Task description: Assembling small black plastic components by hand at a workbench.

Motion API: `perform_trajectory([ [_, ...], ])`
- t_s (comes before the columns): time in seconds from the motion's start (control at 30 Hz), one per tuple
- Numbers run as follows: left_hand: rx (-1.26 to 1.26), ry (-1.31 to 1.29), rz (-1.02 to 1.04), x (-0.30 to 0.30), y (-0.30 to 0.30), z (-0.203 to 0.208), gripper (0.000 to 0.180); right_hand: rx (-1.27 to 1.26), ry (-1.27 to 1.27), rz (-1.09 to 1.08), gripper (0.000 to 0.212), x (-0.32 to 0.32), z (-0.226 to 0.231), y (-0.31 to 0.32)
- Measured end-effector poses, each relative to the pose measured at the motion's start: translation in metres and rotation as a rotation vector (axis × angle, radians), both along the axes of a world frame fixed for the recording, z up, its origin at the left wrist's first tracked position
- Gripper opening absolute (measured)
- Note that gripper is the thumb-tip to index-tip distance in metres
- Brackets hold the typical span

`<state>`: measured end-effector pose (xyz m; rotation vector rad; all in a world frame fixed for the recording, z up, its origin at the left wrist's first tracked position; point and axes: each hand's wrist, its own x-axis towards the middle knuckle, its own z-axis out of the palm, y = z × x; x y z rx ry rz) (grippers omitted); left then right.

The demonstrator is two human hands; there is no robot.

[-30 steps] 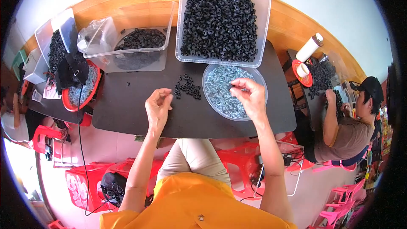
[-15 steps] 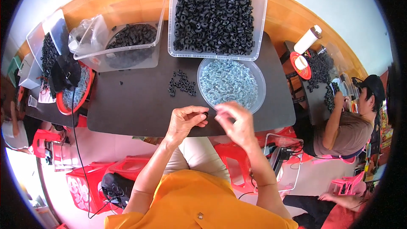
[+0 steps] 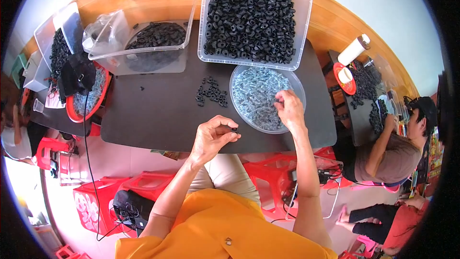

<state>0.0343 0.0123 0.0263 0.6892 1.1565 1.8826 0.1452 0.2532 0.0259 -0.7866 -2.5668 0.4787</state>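
Note:
Over the table's front edge, my left hand (image 3: 212,138) pinches a small black plastic part (image 3: 234,130) between thumb and fingertips. My right hand (image 3: 292,111) reaches over the right side of a round clear bowl (image 3: 234,101) filled with small silvery-blue springs (image 3: 258,91). Its fingertips are drawn together at the springs; what they hold, if anything, is too small to make out. Left of the bowl lies a loose group of small black parts (image 3: 212,92) on the dark table (image 3: 153,115).
Behind the bowl stands a large clear bin (image 3: 203,43) heaped with black parts. Another clear bin (image 3: 158,62) with black parts sits at the back left. Further left is a red-rimmed basin (image 3: 72,113) of springs. A co-worker (image 3: 397,151) sits at a right-hand table. Red stools (image 3: 268,182) stand below.
My right hand has moved away from my left hand, forward and right to the springs in the bowl. My left hand keeps the black part. The whole view has shifted slightly.

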Motion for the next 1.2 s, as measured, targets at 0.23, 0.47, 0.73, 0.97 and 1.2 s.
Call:
perform_trajectory([
  [0.23, -0.022, 0.069, -0.004, 0.003, 0.005, -0.010, 0.019, -0.115, -0.045, 0.039, 0.015, -0.001, 0.002, 0.002],
  [0.47, -0.062, 0.102, 0.050, 0.000, 0.003, -0.024, 0.018, -0.240, 0.080, 0.071, 0.020, -0.005, 0.010, -0.001],
  [0.73, -0.110, 0.119, 0.047, -0.001, 0.002, -0.023, 0.018, -0.211, 0.054, 0.235, 0.013, -0.016, 0.010, 0.014],
  [0.97, -0.124, 0.083, 0.028, -0.001, -0.001, -0.022, 0.017, -0.761, 0.336, 0.173, 0.005, -0.007, 0.012, 0.017],
  [1.2, -0.052, 0.134, 0.058, -0.001, 0.000, -0.033, 0.022, -0.742, 0.315, 0.107, 0.007, -0.003, 0.020, 0.000],
])
